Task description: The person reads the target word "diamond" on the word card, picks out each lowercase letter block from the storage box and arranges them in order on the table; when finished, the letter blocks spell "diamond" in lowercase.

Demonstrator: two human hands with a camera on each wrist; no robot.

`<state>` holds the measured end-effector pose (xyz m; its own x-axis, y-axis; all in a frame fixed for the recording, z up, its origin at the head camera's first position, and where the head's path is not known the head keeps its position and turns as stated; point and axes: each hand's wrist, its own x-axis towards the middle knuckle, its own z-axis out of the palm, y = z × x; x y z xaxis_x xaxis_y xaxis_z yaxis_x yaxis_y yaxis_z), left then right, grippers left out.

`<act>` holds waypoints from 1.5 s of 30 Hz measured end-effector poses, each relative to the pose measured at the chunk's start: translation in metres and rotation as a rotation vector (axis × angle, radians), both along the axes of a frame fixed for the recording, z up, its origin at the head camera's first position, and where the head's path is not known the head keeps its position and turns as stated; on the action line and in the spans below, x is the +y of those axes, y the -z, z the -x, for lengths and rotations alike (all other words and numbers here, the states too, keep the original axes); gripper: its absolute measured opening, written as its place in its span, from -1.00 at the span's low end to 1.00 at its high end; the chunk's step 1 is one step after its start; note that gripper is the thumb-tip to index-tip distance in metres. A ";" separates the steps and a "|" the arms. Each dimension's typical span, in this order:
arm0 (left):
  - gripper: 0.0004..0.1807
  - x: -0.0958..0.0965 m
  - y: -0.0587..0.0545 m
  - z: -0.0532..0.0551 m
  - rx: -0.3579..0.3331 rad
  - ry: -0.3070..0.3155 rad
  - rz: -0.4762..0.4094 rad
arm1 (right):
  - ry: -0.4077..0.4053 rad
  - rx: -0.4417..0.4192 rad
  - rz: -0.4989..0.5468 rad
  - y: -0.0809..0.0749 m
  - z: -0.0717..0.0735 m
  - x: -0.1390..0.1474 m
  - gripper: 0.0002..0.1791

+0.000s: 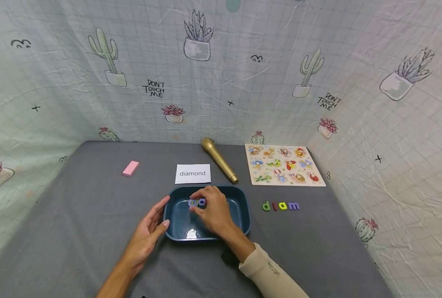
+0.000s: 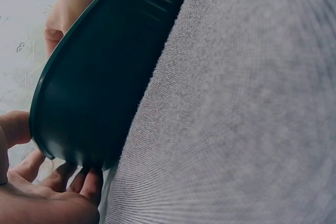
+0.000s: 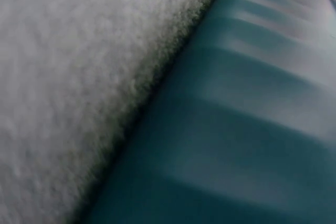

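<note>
A dark teal tray (image 1: 179, 231) stands on the grey cloth. My left hand (image 1: 146, 238) rests against its left end, fingers spread along the outer wall and thumb at the rim; the left wrist view shows its fingertips (image 2: 89, 182) against the wall. My right hand (image 1: 213, 209) reaches inside, with thumb and index finger pinching a purple ring-shaped letter, an "o" (image 1: 189, 203). Beside it, partly covered by the fingers, is another purple letter (image 1: 201, 202). In the right wrist view the tray's ribbed outer wall (image 3: 236, 129) fills one side; the right hand is hidden there.
Right of the tray lie letters in a row: green "d" (image 1: 266, 206), red "i" (image 1: 274, 206), yellow "a" (image 1: 282, 205) and purple "m" (image 1: 293, 206). Behind are a "diamond" card (image 1: 192, 179), a gold microphone (image 1: 221, 161), an insect puzzle board (image 1: 286, 165) and a pink block (image 1: 131, 168).
</note>
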<state>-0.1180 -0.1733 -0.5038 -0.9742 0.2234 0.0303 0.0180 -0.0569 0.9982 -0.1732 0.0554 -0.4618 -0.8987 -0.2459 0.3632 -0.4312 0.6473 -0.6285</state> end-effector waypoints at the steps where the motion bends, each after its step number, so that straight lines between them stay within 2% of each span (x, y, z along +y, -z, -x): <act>1: -0.30 0.000 0.000 0.000 -0.001 -0.001 0.003 | 0.005 0.012 0.011 -0.001 0.000 0.001 -0.71; 7: -0.30 0.002 0.000 0.000 -0.012 -0.014 0.014 | 0.026 0.042 0.060 -0.009 0.000 0.009 -0.71; 13: -0.29 0.003 -0.001 -0.001 -0.022 -0.020 0.013 | 0.051 0.045 0.066 -0.020 -0.004 0.021 -0.70; 21: -0.30 0.002 0.001 -0.001 -0.018 -0.024 0.015 | 0.088 0.062 0.087 -0.021 -0.003 0.038 -0.68; 27: -0.30 0.001 0.002 -0.001 -0.012 -0.023 0.018 | 0.131 0.032 0.115 -0.025 -0.004 0.053 -0.66; 39: -0.30 0.002 0.002 -0.002 -0.017 -0.025 0.014 | 0.216 0.024 0.115 -0.031 -0.007 0.088 -0.66; 45: -0.30 0.002 0.001 -0.002 -0.027 -0.031 0.034 | 0.246 0.050 0.101 -0.032 -0.008 0.110 -0.66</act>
